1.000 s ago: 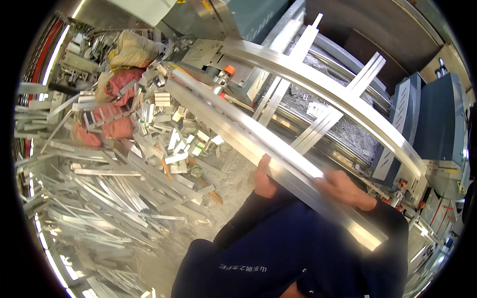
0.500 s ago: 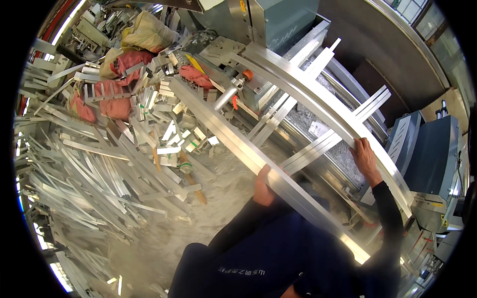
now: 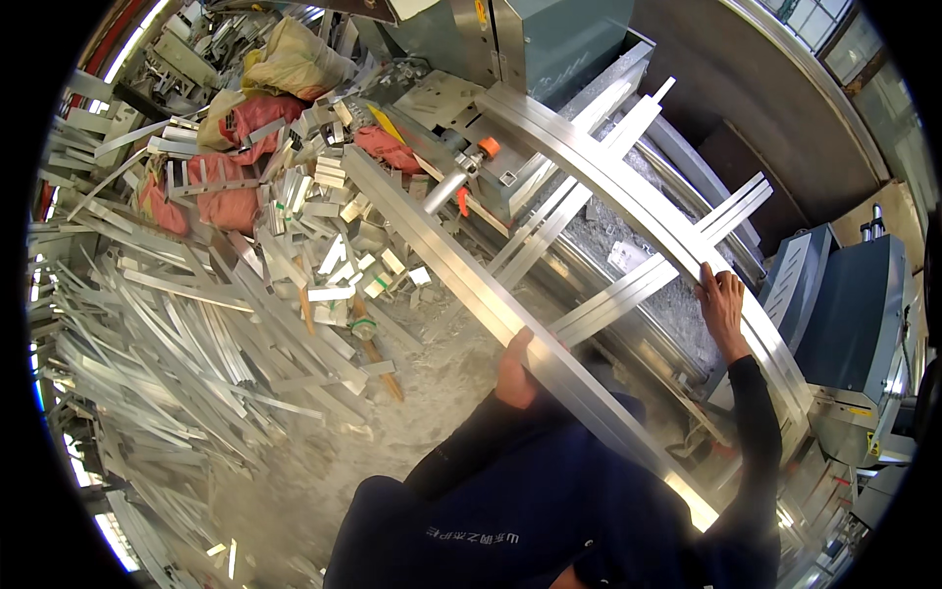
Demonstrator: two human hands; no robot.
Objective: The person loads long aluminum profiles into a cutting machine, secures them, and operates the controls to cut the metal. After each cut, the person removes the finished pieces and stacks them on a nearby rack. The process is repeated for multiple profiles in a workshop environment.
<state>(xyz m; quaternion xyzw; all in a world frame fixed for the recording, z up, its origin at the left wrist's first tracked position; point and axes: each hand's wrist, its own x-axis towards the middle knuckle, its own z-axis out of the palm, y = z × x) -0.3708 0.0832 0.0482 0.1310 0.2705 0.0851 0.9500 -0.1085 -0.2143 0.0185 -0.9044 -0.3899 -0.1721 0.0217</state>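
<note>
right hand (image 3: 724, 312) now on 1 bar (image 3: 638, 213)

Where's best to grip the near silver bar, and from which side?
Probably grip the near silver bar around mid-length, from the person's side, as the left hand does: it is long and narrow, extending well past that hand both ways, and crosspieces show along its far edge.

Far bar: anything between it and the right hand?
Nothing visible: the right hand is on the far bar, below the right cross rail in the picture. The near bar, in the left hand, lies closer to the body.
</note>
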